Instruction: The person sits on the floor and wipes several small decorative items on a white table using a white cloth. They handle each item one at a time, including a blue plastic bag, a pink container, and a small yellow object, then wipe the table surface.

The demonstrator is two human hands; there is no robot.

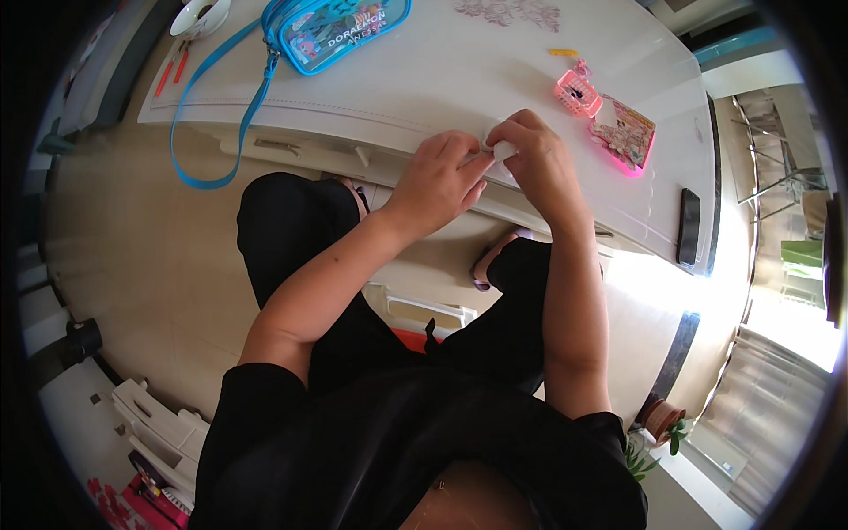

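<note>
Just above the front edge of the white table (389, 97), my two hands meet around a small white object (504, 150). It looks round or crumpled, and its kind is too small to make out. My left hand (439, 177) is closed, with thumb and fingers pinching toward the object from the left. From the right, my right hand (537, 157) pinches the same object between thumb and fingertips. Fingers hide part of it.
A blue clear-fronted bag (340, 34) with a strap, a white bowl (201, 18) and red-handled pliers (173, 69) lie at the left. To the right are a pink basket (578, 94), a pink-edged booklet (624, 132) and a black phone (688, 226). Drawers sit under the tabletop.
</note>
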